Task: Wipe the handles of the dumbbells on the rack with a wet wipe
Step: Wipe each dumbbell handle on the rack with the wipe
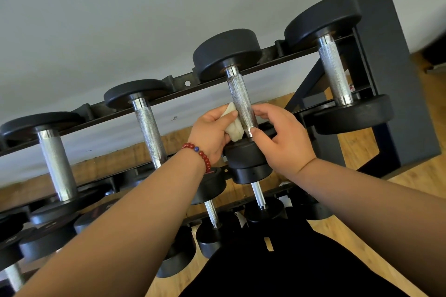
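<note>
On rack (183,83): left hand (212,132) holds wipe (233,125) against handle (241,101); right hand (282,140) grips handle.

Black metal rack (179,82), two tiers, on a wooden floor (410,188): upper tier carries four black-headed dumbbells with knurled steel handles, laid crosswise side by side, namely first dumbbell (56,164), second dumbbell (150,132), third dumbbell (241,101), fourth dumbbell (334,70); lower tier, smaller dumbbells (211,212), partly hidden.
</note>
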Action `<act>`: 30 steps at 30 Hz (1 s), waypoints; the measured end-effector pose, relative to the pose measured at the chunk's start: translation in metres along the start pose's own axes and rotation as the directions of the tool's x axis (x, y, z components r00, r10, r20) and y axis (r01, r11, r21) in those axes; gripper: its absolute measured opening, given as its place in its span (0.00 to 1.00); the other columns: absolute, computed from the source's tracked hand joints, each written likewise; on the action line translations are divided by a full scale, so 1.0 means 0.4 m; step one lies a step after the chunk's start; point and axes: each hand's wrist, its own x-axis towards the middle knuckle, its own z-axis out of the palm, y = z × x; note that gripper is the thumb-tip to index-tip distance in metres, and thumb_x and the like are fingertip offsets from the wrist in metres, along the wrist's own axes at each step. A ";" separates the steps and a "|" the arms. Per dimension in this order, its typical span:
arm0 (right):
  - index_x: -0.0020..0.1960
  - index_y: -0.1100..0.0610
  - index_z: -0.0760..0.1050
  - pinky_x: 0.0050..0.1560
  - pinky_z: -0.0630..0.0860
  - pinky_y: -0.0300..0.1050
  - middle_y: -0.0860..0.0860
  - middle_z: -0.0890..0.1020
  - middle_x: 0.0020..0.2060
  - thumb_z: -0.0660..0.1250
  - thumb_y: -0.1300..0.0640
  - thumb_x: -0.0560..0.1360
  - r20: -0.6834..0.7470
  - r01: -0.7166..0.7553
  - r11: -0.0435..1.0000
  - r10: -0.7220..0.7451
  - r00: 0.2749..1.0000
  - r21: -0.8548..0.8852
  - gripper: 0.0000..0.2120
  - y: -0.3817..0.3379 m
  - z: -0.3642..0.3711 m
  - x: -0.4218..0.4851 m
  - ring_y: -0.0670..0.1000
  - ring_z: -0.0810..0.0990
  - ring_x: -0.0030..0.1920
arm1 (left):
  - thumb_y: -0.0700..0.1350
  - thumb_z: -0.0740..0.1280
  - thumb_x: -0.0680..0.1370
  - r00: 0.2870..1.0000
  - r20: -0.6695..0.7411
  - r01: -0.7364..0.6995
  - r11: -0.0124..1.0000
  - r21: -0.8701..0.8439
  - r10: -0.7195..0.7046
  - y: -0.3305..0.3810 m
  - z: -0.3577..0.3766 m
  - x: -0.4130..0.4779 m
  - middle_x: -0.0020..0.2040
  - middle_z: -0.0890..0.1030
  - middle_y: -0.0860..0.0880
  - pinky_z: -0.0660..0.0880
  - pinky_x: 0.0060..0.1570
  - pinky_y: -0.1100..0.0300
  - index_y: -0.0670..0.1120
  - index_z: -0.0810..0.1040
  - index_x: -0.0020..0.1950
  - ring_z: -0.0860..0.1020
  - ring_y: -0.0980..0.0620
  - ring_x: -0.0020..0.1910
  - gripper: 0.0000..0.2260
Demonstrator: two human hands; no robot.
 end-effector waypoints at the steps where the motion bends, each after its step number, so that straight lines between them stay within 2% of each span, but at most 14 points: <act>1: 0.65 0.47 0.72 0.62 0.73 0.51 0.43 0.77 0.59 0.65 0.52 0.75 0.001 0.002 1.000 -0.002 1.000 0.000 0.18 0.002 0.000 0.001 0.46 0.72 0.62 | 0.37 0.64 0.80 1.000 0.012 0.003 1.000 0.013 -0.003 -0.001 -0.001 0.001 0.53 0.83 0.43 0.80 0.49 0.59 0.40 0.79 0.59 0.83 0.50 0.50 0.10; 5: 0.65 0.48 0.72 0.62 0.73 0.50 0.43 0.77 0.59 0.65 0.51 0.75 0.003 0.011 1.000 -0.011 1.000 -0.007 0.19 0.007 0.002 0.003 0.46 0.73 0.62 | 0.36 0.62 0.80 0.992 0.098 0.063 0.984 0.169 -0.080 0.005 -0.014 0.003 0.52 0.83 0.42 0.80 0.49 0.60 0.38 0.78 0.59 0.82 0.50 0.49 0.10; 8: 0.66 0.49 0.72 0.63 0.72 0.50 0.43 0.77 0.60 0.65 0.51 0.75 0.004 0.014 1.000 -0.014 1.000 -0.014 0.19 0.009 0.002 0.000 0.46 0.72 0.63 | 0.32 0.61 0.79 0.973 0.144 0.152 0.974 0.170 -0.178 0.042 -0.025 0.010 0.55 0.81 0.40 0.81 0.49 0.59 0.35 0.75 0.61 0.81 0.49 0.50 0.11; 11: 0.67 0.50 0.71 0.64 0.71 0.49 0.44 0.76 0.61 0.65 0.52 0.76 0.013 0.004 1.000 -0.004 1.000 -0.023 0.20 0.009 0.001 0.001 0.46 0.72 0.64 | 0.31 0.59 0.80 0.983 0.118 0.135 0.990 0.049 -0.140 0.071 -0.023 0.025 0.52 0.82 0.40 0.81 0.45 0.59 0.36 0.76 0.56 0.83 0.51 0.45 0.09; 13: 0.68 0.50 0.71 0.64 0.71 0.49 0.44 0.76 0.61 0.65 0.52 0.76 0.011 0.006 1.000 -0.006 1.000 -0.026 0.20 0.009 0.001 0.000 0.46 0.72 0.64 | 0.31 0.58 0.80 0.982 0.129 0.140 0.990 0.010 -0.140 0.067 -0.021 0.027 0.50 0.81 0.41 0.81 0.45 0.60 0.35 0.75 0.59 0.83 0.51 0.45 0.11; 15: 0.67 0.50 0.72 0.64 0.72 0.49 0.44 0.77 0.60 0.65 0.52 0.76 0.009 0.012 1.000 -0.012 1.000 -0.021 0.19 0.009 0.001 0.000 0.46 0.72 0.64 | 0.31 0.60 0.79 0.960 0.178 0.203 0.975 0.094 -0.217 0.054 -0.024 0.023 0.53 0.81 0.40 0.81 0.48 0.60 0.35 0.73 0.63 0.82 0.50 0.48 0.13; 17: 0.67 0.49 0.72 0.63 0.72 0.48 0.44 0.77 0.60 0.65 0.52 0.76 0.006 0.016 1.000 -0.016 1.000 -0.015 0.19 0.009 0.000 0.000 0.46 0.72 0.63 | 0.31 0.61 0.79 0.937 0.214 0.244 0.956 0.164 -0.276 0.054 -0.030 0.022 0.53 0.81 0.40 0.81 0.48 0.60 0.34 0.74 0.62 0.81 0.50 0.48 0.12; 21: 0.67 0.49 0.72 0.63 0.72 0.48 0.44 0.77 0.60 0.65 0.52 0.76 0.004 0.019 1.000 -0.018 1.000 -0.009 0.19 0.010 0.000 0.001 0.46 0.72 0.63 | 0.31 0.60 0.79 0.956 0.186 0.210 0.973 0.096 -0.225 0.054 -0.031 0.030 0.55 0.81 0.40 0.81 0.48 0.59 0.34 0.73 0.64 0.81 0.49 0.49 0.14; 25: 0.67 0.50 0.72 0.63 0.72 0.49 0.44 0.77 0.60 0.65 0.52 0.76 0.009 0.022 1.000 -0.022 1.000 -0.008 0.19 0.013 0.001 0.001 0.46 0.72 0.63 | 0.30 0.59 0.79 0.925 0.239 0.257 0.949 0.181 -0.296 0.058 -0.034 0.024 0.49 0.82 0.42 0.80 0.48 0.60 0.35 0.76 0.58 0.82 0.51 0.46 0.10; 28: 0.67 0.50 0.72 0.63 0.72 0.48 0.44 0.76 0.60 0.66 0.53 0.76 0.006 0.019 1.000 -0.019 1.000 -0.004 0.19 0.016 0.000 0.001 0.46 0.72 0.63 | 0.31 0.59 0.79 0.944 0.230 0.210 0.969 0.133 -0.236 0.071 -0.043 0.042 0.58 0.80 0.38 0.80 0.52 0.57 0.34 0.72 0.66 0.81 0.48 0.52 0.15; 30: 0.67 0.49 0.72 0.63 0.72 0.47 0.44 0.77 0.60 0.65 0.53 0.76 0.001 0.019 1.000 -0.019 1.000 0.001 0.19 0.016 0.001 0.001 0.46 0.72 0.63 | 0.31 0.58 0.80 0.949 0.226 0.197 0.974 0.111 -0.218 0.063 -0.045 0.044 0.60 0.79 0.38 0.79 0.54 0.56 0.35 0.71 0.68 0.80 0.47 0.54 0.16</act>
